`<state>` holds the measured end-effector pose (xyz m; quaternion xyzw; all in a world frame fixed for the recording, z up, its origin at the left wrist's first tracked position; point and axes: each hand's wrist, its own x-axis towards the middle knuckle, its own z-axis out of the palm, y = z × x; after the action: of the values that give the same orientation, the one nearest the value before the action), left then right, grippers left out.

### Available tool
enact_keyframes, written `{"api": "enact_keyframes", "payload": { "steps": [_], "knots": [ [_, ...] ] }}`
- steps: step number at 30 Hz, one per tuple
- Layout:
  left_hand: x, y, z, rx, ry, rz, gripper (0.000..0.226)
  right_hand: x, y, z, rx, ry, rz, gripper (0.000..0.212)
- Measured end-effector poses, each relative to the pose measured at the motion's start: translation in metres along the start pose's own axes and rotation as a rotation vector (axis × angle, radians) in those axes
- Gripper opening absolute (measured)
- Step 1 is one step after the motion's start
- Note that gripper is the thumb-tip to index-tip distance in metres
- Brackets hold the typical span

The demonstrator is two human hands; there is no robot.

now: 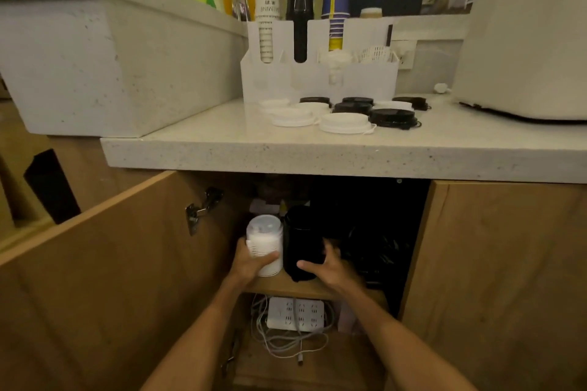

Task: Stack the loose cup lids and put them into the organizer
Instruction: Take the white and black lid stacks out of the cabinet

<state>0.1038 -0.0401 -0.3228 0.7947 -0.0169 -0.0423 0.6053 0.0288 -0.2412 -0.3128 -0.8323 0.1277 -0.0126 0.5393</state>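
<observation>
Both arms reach into the open wooden cabinet (495, 263) under the speckled white stone counter (222, 124). Left hand (251, 260) is wrapped around a tall sleeve of stacked white plastic lids (265, 238), right hand (330, 265) grips a matching sleeve of black lids (301, 238) just beside it, both on the wooden shelf (301, 287). Up top, loose white lids (344, 122) and loose black lids (392, 117) sit in front of the white plastic organizer (317, 79). A white power strip (295, 314) with tangled cables lies below the shelf.
</observation>
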Motion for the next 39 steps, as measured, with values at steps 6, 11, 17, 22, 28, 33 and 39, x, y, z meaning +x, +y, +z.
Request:
{"api": "enact_keyframes", "payload": {
  "steps": [6,11,17,22,28,33,39],
  "knots": [
    [-0.029,-0.009,-0.007,-0.007,-0.047,-0.039,0.107,-0.017,0.013,0.002,0.026,-0.049,0.002,0.107],
    [-0.047,-0.011,-0.008,0.029,-0.025,-0.012,0.116,-0.032,-0.010,0.005,-0.071,-0.016,0.022,0.118],
    [-0.068,-0.016,-0.009,-0.019,-0.010,0.068,0.110,-0.052,-0.010,0.016,0.028,-0.036,0.000,0.120],
    [-0.087,-0.020,-0.016,-0.092,-0.017,0.078,0.096,-0.073,-0.007,0.021,0.018,-0.030,-0.065,0.115],
    [-0.071,-0.051,-0.014,-0.097,-0.021,0.044,0.123,-0.091,-0.005,0.021,0.074,-0.044,-0.091,0.119],
    [-0.104,-0.022,-0.020,-0.102,-0.115,-0.005,0.106,-0.098,0.006,0.016,0.122,-0.076,-0.075,0.123],
    [-0.108,-0.031,-0.015,-0.215,-0.187,-0.025,0.110,-0.102,0.011,0.013,0.242,-0.102,-0.032,0.125]
  ]
}}
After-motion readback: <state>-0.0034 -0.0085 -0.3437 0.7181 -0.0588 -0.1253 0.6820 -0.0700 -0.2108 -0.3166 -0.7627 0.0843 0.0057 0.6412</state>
